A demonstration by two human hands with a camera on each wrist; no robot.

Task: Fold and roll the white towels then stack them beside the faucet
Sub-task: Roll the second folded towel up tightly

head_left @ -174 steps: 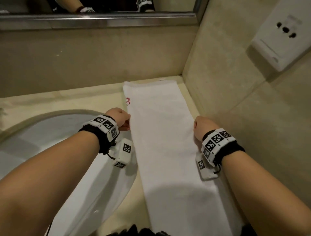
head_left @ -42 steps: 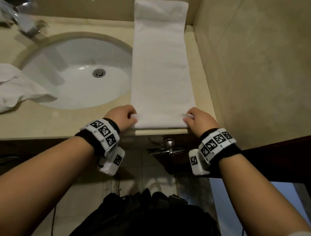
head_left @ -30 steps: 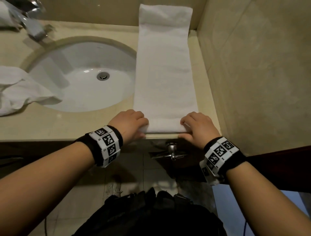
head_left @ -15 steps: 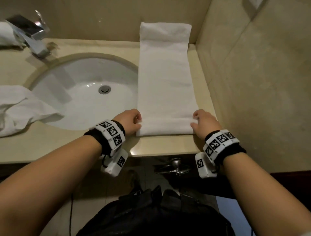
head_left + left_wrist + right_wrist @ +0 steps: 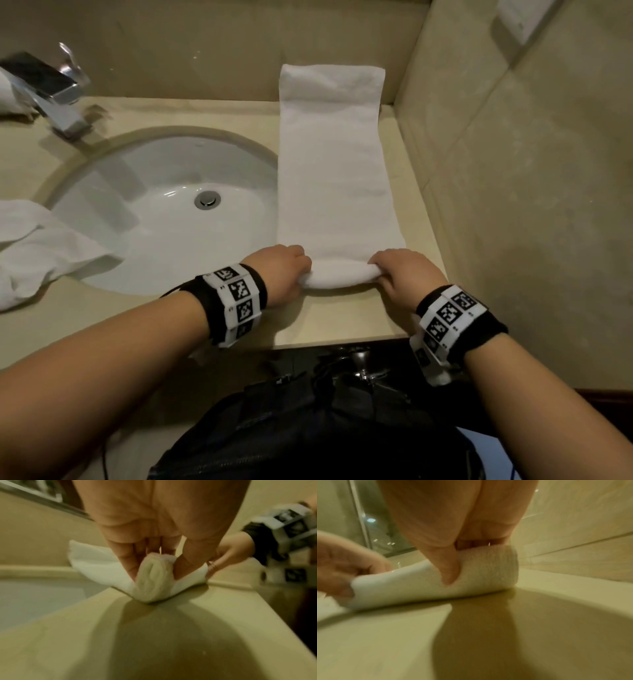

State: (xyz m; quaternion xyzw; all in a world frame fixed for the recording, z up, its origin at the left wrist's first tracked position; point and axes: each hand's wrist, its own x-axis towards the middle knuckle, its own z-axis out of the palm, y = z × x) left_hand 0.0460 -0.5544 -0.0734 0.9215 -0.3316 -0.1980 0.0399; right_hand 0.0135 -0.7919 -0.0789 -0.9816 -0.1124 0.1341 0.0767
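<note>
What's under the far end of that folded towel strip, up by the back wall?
The folded towel lies on the beige counter; its far end climbs the back wall. Whatever lies beneath it is covered.

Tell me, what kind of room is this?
Most likely a bathroom, maybe in a hotel. There is a white sink sunk into a beige counter, a shiny faucet behind it, and a white towel being rolled up.

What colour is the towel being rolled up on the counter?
Plain white, with no pattern; the towel shows best in the head view.
</note>
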